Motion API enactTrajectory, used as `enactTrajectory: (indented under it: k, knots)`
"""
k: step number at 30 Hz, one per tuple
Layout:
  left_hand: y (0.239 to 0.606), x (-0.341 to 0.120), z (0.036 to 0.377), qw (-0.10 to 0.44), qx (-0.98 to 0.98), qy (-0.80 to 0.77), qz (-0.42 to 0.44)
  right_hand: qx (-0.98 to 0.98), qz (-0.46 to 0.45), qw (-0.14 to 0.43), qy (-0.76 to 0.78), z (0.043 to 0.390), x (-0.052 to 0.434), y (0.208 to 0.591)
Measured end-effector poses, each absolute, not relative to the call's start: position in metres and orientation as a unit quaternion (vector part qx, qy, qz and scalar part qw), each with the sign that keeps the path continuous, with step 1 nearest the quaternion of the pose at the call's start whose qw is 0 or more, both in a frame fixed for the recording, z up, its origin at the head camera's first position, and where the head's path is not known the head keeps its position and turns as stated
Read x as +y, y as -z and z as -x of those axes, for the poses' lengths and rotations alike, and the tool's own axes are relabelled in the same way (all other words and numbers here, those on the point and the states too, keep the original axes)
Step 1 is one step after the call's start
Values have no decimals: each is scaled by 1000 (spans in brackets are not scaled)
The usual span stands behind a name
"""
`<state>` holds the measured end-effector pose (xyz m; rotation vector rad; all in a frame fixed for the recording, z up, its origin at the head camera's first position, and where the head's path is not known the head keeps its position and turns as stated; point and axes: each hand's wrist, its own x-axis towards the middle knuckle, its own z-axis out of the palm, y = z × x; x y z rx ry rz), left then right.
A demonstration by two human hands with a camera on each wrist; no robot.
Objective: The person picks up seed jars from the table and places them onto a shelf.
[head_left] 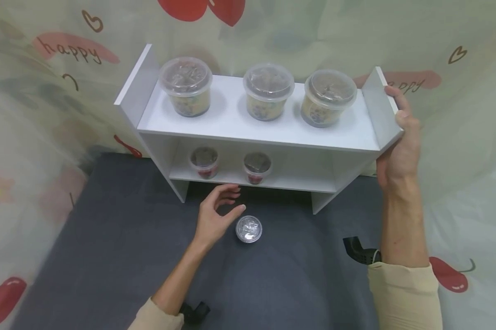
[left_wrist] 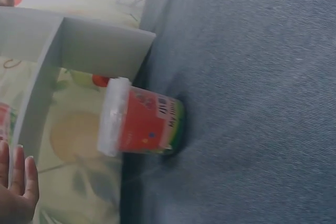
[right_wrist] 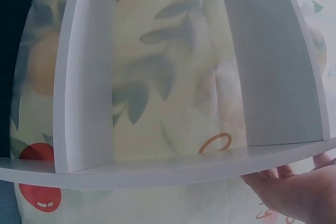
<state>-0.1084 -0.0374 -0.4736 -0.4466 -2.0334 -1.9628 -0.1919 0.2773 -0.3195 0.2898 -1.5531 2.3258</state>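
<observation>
light: even, soft | shadows: faint | wrist views: blurred, edges bowed

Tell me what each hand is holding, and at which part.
The right hand grips the white shelf at its right end panel. The left hand holds nothing; it hovers open beside the small cup.

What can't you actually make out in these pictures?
- Contents of the three big tubs: head view, cloudy lids hide them.
- Small cup label text: left wrist view, blurred.
- Right hand fingers behind the shelf side panel: hidden in head view, cut off in right wrist view.
- Left hand: mostly outside left wrist view.
</observation>
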Motion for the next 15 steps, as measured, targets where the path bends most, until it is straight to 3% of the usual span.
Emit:
enactTrajectory:
  k: [15]
  knots:
    - [505, -46, 102, 58, -737, 656, 155, -539, -83, 155, -824, 189, 278, 317]
